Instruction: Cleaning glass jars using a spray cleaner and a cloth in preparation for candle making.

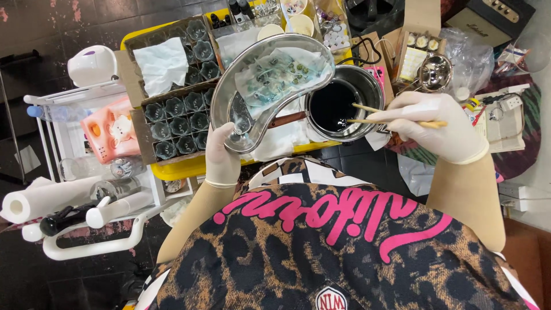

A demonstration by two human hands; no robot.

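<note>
Looking down, head view: right hand (439, 129), gloved, pinched shut on wooden chopsticks (396, 117); long axis near level, tips pointing left over the dark liquid in the steel pot (343, 103). Pot directly left of that hand, nearer it than the other. Left hand (222, 155), gloved, clasping the near rim of the kidney-shaped steel tray (270, 86), tilted, overlapping the pot's left edge.

Pale gloves cover left hand (221, 156) and right hand (437, 124); leopard-print top, pink lettering.

Bright even overhead light, glare on steel tray (227, 86), fisheye-curved edges.
</note>
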